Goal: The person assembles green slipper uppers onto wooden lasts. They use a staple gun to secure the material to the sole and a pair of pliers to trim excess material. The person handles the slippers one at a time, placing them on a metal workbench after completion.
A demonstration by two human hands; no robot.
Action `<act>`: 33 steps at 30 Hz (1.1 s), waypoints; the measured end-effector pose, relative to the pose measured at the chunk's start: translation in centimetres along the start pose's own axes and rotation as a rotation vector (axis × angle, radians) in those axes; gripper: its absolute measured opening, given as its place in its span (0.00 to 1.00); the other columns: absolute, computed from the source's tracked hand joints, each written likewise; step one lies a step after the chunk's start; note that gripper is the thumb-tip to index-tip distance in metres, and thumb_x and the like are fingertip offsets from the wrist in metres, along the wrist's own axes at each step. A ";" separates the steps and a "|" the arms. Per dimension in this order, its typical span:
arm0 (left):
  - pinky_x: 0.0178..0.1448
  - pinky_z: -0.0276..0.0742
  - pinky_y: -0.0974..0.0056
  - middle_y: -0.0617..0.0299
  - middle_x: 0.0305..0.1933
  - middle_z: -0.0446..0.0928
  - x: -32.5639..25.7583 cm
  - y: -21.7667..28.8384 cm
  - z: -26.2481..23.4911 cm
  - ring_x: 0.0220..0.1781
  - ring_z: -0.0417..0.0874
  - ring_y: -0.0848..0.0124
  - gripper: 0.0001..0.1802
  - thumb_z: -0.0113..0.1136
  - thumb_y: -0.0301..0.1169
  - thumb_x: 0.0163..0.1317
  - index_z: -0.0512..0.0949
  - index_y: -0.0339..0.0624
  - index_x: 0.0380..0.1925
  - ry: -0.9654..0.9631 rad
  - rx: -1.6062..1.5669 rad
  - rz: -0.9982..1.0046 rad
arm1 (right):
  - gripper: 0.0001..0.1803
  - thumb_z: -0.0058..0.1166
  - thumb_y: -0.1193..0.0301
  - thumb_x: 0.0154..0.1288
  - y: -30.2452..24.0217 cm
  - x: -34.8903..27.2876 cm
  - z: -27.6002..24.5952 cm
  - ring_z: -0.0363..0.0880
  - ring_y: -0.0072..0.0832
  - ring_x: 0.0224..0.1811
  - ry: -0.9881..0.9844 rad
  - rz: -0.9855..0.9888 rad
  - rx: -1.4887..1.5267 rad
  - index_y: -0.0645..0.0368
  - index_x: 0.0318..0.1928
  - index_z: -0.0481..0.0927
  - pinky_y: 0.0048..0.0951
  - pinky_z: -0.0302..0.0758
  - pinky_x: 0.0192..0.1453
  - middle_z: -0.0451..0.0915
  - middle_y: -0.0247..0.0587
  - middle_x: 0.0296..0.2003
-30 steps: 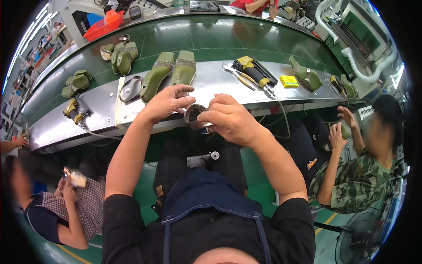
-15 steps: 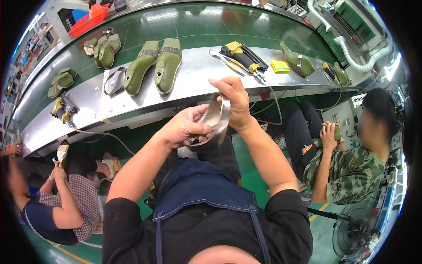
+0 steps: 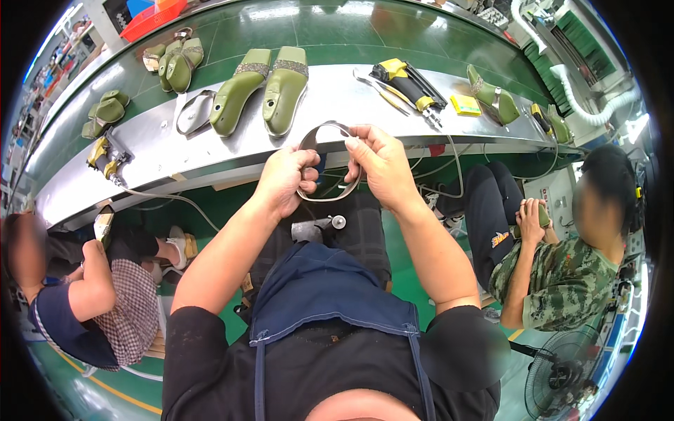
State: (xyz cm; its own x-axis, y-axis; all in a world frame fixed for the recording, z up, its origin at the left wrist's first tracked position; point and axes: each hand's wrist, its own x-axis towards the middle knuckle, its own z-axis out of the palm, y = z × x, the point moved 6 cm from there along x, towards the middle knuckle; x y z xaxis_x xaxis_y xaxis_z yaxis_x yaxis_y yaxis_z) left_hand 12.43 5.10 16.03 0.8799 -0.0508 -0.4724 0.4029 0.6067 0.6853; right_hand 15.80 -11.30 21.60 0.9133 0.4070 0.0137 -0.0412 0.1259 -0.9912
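A thin shoe strap (image 3: 328,124), silvery grey and dark on its inner side, is bent into an upright ring above my lap. My left hand (image 3: 284,181) grips its left side, fingers curled round the band. The right side is pinched by my right hand (image 3: 382,167), thumb on top. Behind the ring is the bench edge, where two green shoe lasts (image 3: 284,91) with glittery bands across their toes lie side by side. A similar silvery strap (image 3: 194,112) rests left of them. Below my hands, a grey metal fixture (image 3: 309,230) with a round end shows between my knees.
On the metal bench (image 3: 330,91) lie pincers (image 3: 385,92), a yellow-black air tool (image 3: 408,84) with a hose, and a yellow box (image 3: 465,105). More lasts (image 3: 181,64) stand farther left. Co-workers sit on both sides; a floor fan (image 3: 562,372) stands at right.
The strap has turned from a slanted, folded loop into a rounder, opened ring. My right hand has come lower and my left hand sits at its side. The metal fixture has come into view.
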 end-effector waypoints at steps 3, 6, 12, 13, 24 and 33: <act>0.28 0.66 0.75 0.65 0.39 0.72 0.1 1.6 -0.7 0.29 0.68 0.81 0.13 0.58 0.25 0.72 0.73 0.38 0.54 -0.109 -0.031 0.105 | 0.15 0.56 0.69 0.79 -0.1 0.8 -0.3 0.80 0.19 0.28 -0.007 0.011 0.036 0.69 0.56 0.75 0.22 0.81 0.34 0.80 0.36 0.31; 0.35 0.78 0.69 0.60 0.45 0.77 -0.1 2.3 -1.2 0.35 0.79 0.75 0.26 0.63 0.26 0.72 0.68 0.31 0.66 -0.101 -0.105 0.186 | 0.15 0.55 0.70 0.80 0.1 1.0 0.0 0.83 0.22 0.31 0.070 0.006 0.085 0.70 0.55 0.72 0.25 0.83 0.38 0.82 0.39 0.34; 0.43 0.84 0.66 0.56 0.48 0.82 -0.9 2.0 -0.7 0.37 0.85 0.71 0.21 0.61 0.30 0.76 0.72 0.30 0.63 -0.124 -0.044 0.133 | 0.13 0.53 0.70 0.82 0.7 1.7 2.4 0.87 0.28 0.42 0.046 -0.167 0.263 0.66 0.52 0.66 0.30 0.85 0.52 0.83 0.44 0.39; 0.42 0.83 0.67 0.57 0.47 0.83 -0.7 2.4 -1.4 0.37 0.85 0.73 0.20 0.60 0.30 0.76 0.73 0.30 0.62 -0.101 -0.007 0.186 | 0.13 0.55 0.72 0.80 0.5 1.6 2.8 0.87 0.29 0.43 0.040 -0.162 0.270 0.67 0.53 0.67 0.32 0.84 0.53 0.83 0.45 0.40; 0.55 0.77 0.68 0.61 0.44 0.86 -1.5 12.1 -3.0 0.47 0.83 0.77 0.11 0.62 0.24 0.71 0.83 0.32 0.51 -0.061 1.007 0.708 | 0.32 0.65 0.65 0.73 0.9 3.6 2.9 0.81 0.35 0.58 0.089 -0.280 -0.231 0.67 0.69 0.67 0.34 0.82 0.54 0.76 0.54 0.57; 0.49 0.79 0.66 0.63 0.38 0.86 -1.8 17.2 -4.8 0.41 0.82 0.77 0.11 0.63 0.22 0.67 0.86 0.34 0.48 -0.040 1.150 0.594 | 0.31 0.73 0.69 0.59 3.9 7.3 10.5 0.61 0.56 0.76 0.070 -0.759 -1.156 0.51 0.64 0.80 0.52 0.66 0.77 0.64 0.53 0.73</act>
State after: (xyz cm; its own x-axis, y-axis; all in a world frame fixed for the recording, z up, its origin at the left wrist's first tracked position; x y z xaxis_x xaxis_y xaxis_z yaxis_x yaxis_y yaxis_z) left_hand 16.58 19.41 25.95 0.9965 -0.0463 0.0695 -0.0832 -0.4804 0.8731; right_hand 18.09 1.64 19.22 0.5808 0.5269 0.6206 0.7943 -0.5338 -0.2901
